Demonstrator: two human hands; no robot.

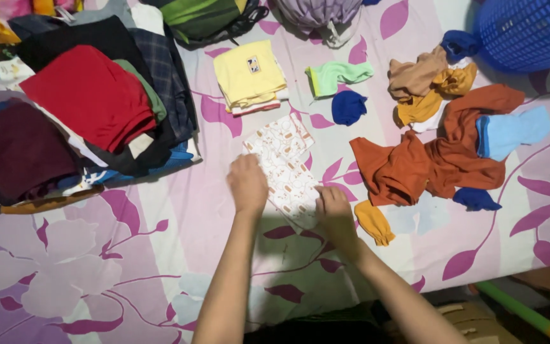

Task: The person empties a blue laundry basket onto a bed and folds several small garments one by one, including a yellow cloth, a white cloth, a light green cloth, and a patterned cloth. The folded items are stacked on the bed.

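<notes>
small square label [253,64] — yellow folded cloth [248,75]

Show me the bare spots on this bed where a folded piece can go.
The widest bare patch of floral sheet lies left of the left hand, below the stacked clothes. A narrow strip runs between that stack and the yellow folded pile. The right side is crowded: the orange garment, small socks and the blue basket.

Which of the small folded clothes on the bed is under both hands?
The white printed garment. The left hand and right hand press on it; the yellow folded pile lies untouched.
</notes>
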